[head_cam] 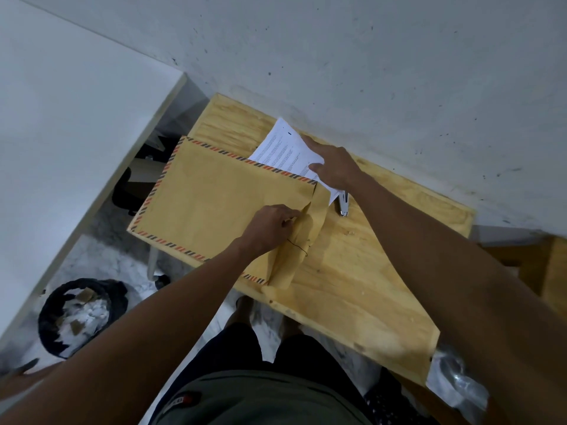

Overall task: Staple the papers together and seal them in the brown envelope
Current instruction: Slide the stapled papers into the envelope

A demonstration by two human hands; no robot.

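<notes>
Step in hand: loading the envelope. Stapling looks done, judged from a small dark mark near the far corner of the papers (pixel 287 148) that may be a staple; too small to confirm.

Envelope (pixel 214 204) lies flat on the desk (pixel 368 286), brown, striped border, mouth at its right end, left end overhanging the desk edge. Flap (pixel 302 240) is open and crumpled, with a thin dark string on it.

Your left hand (pixel 270 225) is closed in a pinch on the flap near the mouth, holding it up and back. Your right hand (pixel 334 167) rests on the papers with fingers spread, thumb at their edge; whether it grips or only presses them, you cannot tell. The papers lie at the far right of the envelope, their near edge hidden behind its striped border, so how far in they are cannot be read.

Stapler (pixel 343 204) lies on the desk just right of the mouth, below your right wrist, untouched.

Next move calls for: keep the mouth lifted with the left hand, square the sheets to the opening, slide them leftward fully inside. Then fold the flap flat and seal. Risk: sheets catching on the crumpled flap.
</notes>
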